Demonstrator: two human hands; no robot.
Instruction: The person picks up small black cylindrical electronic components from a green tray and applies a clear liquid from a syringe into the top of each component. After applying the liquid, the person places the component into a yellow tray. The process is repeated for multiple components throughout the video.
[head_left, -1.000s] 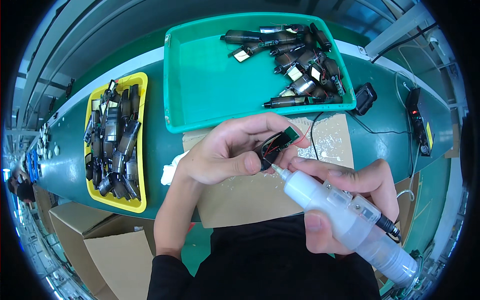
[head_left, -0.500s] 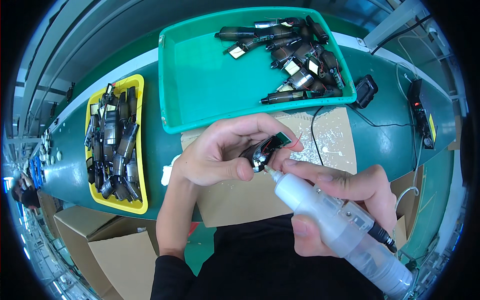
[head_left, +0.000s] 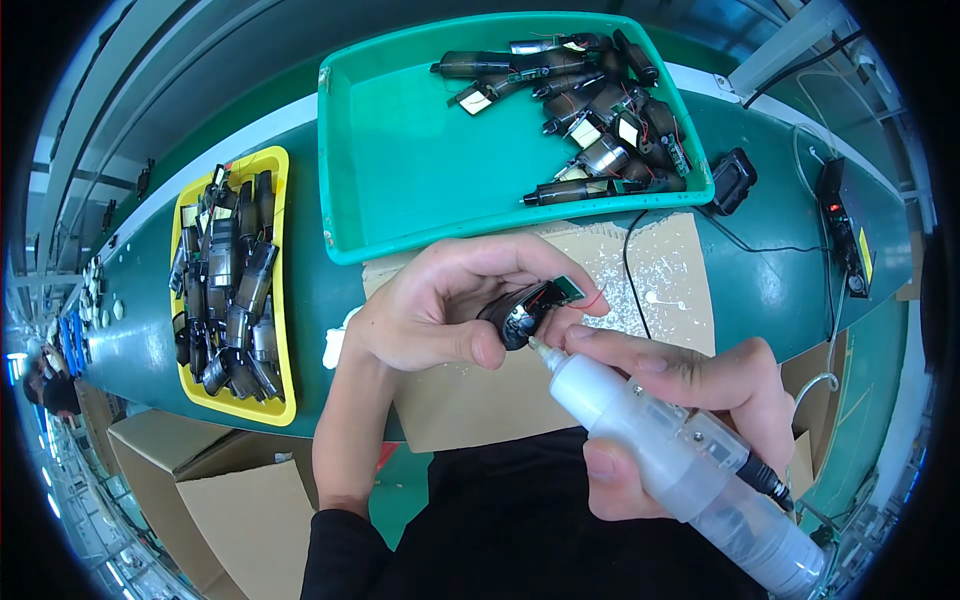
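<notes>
My left hand [head_left: 430, 320] is closed around a glossy dark cylindrical part [head_left: 517, 318]. From its upper end stick out a small green circuit board [head_left: 568, 290] and a thin red wire. My right hand [head_left: 690, 390] grips a white and translucent glue dispenser [head_left: 640, 430], the index finger along its top and the thumb underneath. The dispenser's narrow nozzle [head_left: 541, 346] points up and left at the lower side of the dark part. Whether the tip touches the part or stays just off it, I cannot tell. Both are held above a cardboard sheet [head_left: 470, 405].
A large green tray [head_left: 400, 240] at the back holds several similar dark parts at its right. More fill a yellow tray [head_left: 290, 385] on the left. Cables run past a black cradle [head_left: 733, 182] and a black power box [head_left: 845, 230]. Cardboard boxes [head_left: 240, 510] stand lower left.
The dark part has turned slightly in my left hand, and its circuit board now tilts lower and to the right. The dispenser's nozzle stays at the part with only a tiny shift.
</notes>
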